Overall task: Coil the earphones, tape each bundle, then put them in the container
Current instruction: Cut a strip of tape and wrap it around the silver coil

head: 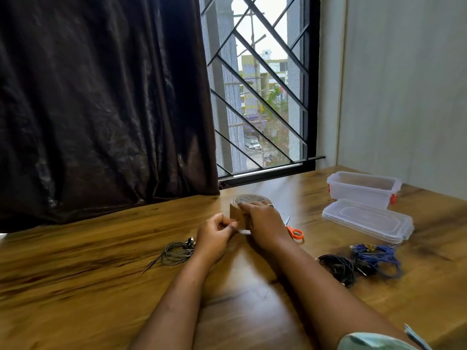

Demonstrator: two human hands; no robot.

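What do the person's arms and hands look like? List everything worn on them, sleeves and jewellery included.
The left hand and its forearm are bare, with no ring, watch or bracelet showing. The right hand wears a metallic ring on one finger. Its forearm is bare up to a pale green sleeve, seen at the picture's lower right edge.

Right grip [265, 223] holds the brown tape roll [250, 198] down mid-surface, and the left grip [214, 236] pinches its loose end. Orange scissors [294, 232] peek out just right of that. Grey earphones [177, 252] sit coiled on the left, black earphones [338, 267] and blue earphones [376, 256] on the right. The clear container [364, 189] is far right, with its lid [369, 221] off beside it.
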